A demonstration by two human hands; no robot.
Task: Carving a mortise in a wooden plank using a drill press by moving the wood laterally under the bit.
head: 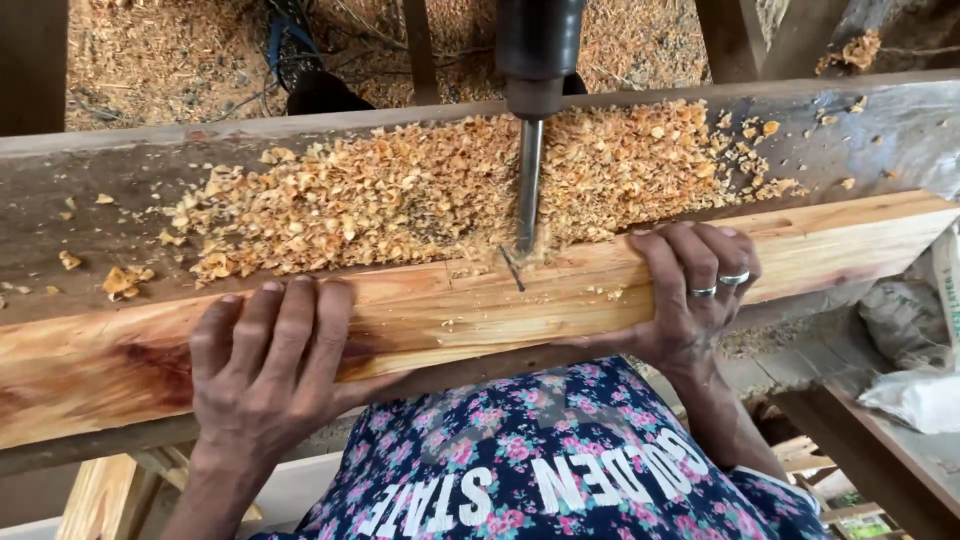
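White sacks (915, 395) right; blue cable (285, 40) on sawdust-strewn floor (150, 50) beyond.

Drill bit (528, 185) (upright) and wood chips (400, 200) block the beam (450, 310) middle.
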